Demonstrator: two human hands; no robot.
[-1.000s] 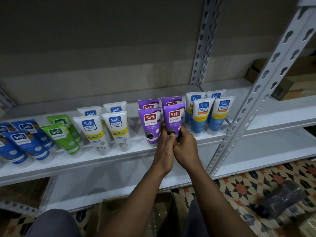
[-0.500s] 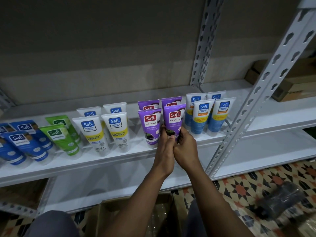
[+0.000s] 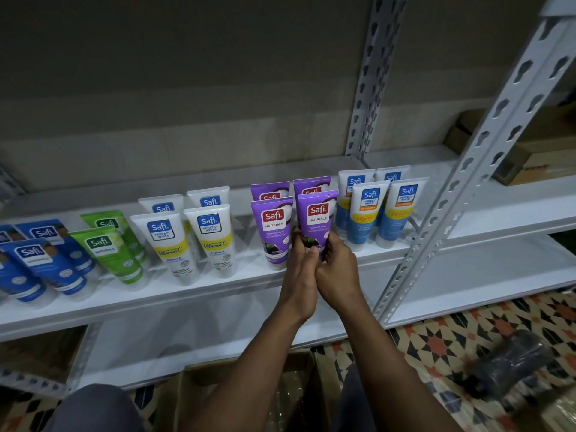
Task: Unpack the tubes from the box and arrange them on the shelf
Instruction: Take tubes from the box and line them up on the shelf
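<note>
Both hands meet at the bottom of the front right purple tube (image 3: 317, 216), which stands cap down on the white shelf (image 3: 218, 291). My left hand (image 3: 300, 275) and my right hand (image 3: 338, 269) grip its lower end, fingers curled round it. Another purple tube (image 3: 271, 229) stands just left of it, with two more behind. White and yellow tubes (image 3: 190, 241), green tubes (image 3: 107, 251), dark blue tubes (image 3: 40, 263) and light blue tubes (image 3: 383, 210) stand in paired rows along the shelf. The cardboard box (image 3: 243, 397) lies open on the floor below my arms.
A slotted grey upright (image 3: 473, 169) slants across the right. A lower white shelf (image 3: 467, 275) runs beneath. Brown cartons (image 3: 536, 148) sit at the right on the shelf. A dark wrapped bundle (image 3: 511, 366) lies on the patterned floor tiles. My knee (image 3: 93, 410) is at the bottom left.
Hardly anything: both hands stay on the front right purple tube. The view has shifted slightly.
</note>
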